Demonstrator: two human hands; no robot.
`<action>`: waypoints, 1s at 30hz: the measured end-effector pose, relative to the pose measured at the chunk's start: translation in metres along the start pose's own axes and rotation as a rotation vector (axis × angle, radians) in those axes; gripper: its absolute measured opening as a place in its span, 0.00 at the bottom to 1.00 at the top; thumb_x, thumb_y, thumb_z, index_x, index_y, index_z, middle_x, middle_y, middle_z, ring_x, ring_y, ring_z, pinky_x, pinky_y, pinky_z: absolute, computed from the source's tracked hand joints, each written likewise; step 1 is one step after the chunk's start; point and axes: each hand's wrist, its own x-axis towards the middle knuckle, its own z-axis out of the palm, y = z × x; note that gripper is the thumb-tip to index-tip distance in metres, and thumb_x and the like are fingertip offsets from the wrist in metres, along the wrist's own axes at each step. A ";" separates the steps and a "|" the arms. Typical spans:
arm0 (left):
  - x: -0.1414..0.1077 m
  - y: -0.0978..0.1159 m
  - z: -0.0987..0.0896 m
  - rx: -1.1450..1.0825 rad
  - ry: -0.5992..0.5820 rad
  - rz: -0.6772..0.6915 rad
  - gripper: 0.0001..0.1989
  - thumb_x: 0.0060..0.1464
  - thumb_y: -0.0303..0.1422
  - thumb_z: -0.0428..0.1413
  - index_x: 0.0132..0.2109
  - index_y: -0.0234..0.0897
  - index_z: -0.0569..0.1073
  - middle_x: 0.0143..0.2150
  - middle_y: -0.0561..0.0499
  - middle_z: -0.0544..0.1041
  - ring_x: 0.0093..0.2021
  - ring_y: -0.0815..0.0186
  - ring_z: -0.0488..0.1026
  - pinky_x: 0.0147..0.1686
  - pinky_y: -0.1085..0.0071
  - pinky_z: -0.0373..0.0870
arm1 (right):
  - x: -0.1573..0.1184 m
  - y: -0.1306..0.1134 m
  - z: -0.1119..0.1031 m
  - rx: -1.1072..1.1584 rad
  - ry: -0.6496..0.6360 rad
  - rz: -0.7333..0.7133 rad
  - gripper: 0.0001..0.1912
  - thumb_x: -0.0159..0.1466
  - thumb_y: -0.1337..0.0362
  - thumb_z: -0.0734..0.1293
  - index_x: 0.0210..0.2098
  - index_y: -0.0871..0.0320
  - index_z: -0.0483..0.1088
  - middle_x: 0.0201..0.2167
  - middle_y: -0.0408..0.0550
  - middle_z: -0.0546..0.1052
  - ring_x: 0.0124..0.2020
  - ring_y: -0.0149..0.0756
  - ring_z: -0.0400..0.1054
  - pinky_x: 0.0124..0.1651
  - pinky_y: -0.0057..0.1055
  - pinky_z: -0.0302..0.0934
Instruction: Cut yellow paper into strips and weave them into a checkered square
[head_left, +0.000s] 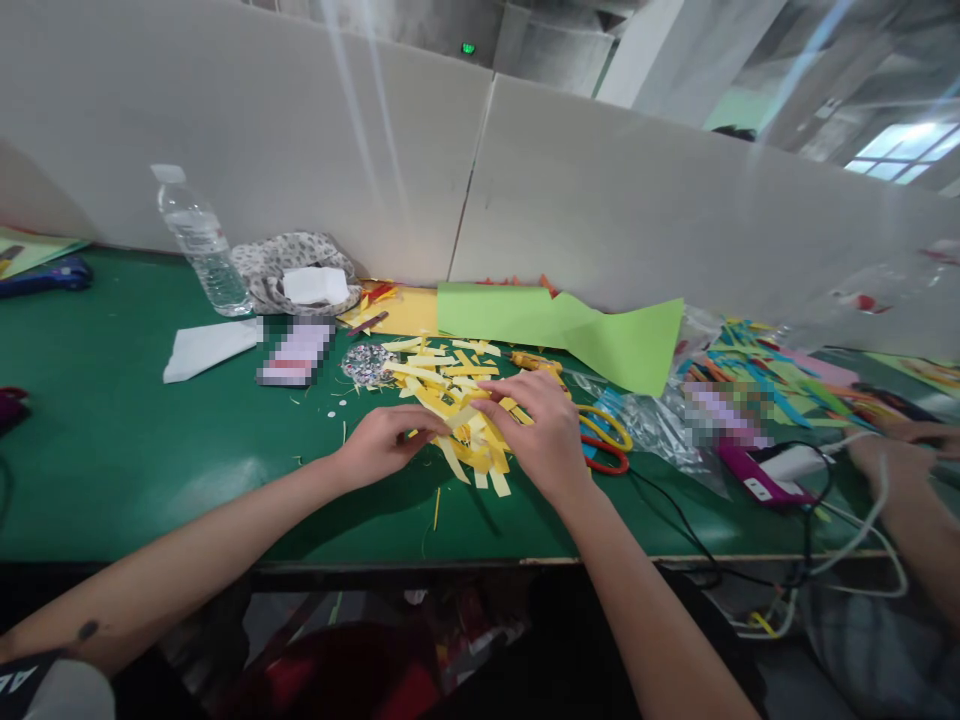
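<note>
Head view: narrow yellow paper strips (pixel 450 395) heaped loosely under both hands.

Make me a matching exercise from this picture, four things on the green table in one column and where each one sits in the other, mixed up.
Things:
1. water bottle
2. yellow paper strips
3. scissors
4. green paper sheet

Places:
A. just right of the right hand
B. far side of the table, left of the patterned cloth
C. under both hands
D. lying along the white divider wall

Pairs: 1-B, 2-C, 3-A, 4-D
</note>
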 end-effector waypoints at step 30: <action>0.002 0.005 -0.001 -0.407 0.224 -0.260 0.08 0.48 0.34 0.59 0.36 0.35 0.73 0.38 0.47 0.77 0.34 0.67 0.75 0.33 0.73 0.71 | -0.004 -0.001 0.018 0.414 -0.132 0.367 0.05 0.55 0.65 0.68 0.32 0.56 0.69 0.31 0.45 0.78 0.34 0.35 0.74 0.41 0.33 0.68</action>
